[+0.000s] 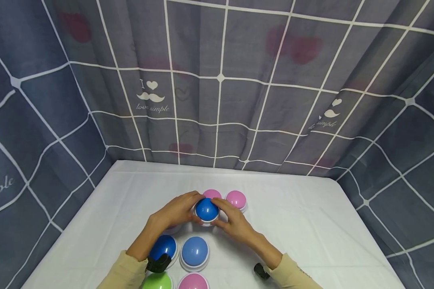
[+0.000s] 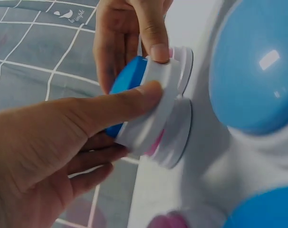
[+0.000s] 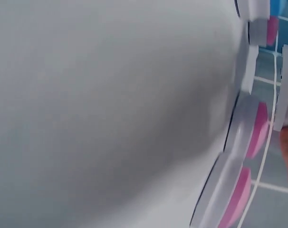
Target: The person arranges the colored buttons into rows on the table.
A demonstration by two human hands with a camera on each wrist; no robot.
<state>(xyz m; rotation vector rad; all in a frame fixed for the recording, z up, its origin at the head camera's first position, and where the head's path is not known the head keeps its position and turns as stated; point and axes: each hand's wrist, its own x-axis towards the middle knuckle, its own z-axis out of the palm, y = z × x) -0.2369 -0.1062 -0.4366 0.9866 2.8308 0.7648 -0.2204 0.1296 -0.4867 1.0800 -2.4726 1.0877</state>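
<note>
Both hands hold one dome-shaped push button [image 1: 207,209], glossy blue on a round white base. The left hand [image 1: 179,210] grips its left side, thumb along the white base. From the other side the right hand [image 1: 236,224] pinches it, with the thumb on the base rim in the left wrist view. The button is raised above the white table, its base apart from the cloth in the right wrist view. Just beyond it sit a pink button [image 1: 212,193], partly covered by it, and another pink button [image 1: 236,199] to the right.
Nearer the body stand a dark blue button [image 1: 164,245], a lighter blue button [image 1: 195,251], a green button [image 1: 157,281] and a pink button [image 1: 193,281]. Another white base [image 1: 171,230] is mostly hidden under the left hand. Grey checked curtains [image 1: 202,100] enclose the white table [image 1: 311,224].
</note>
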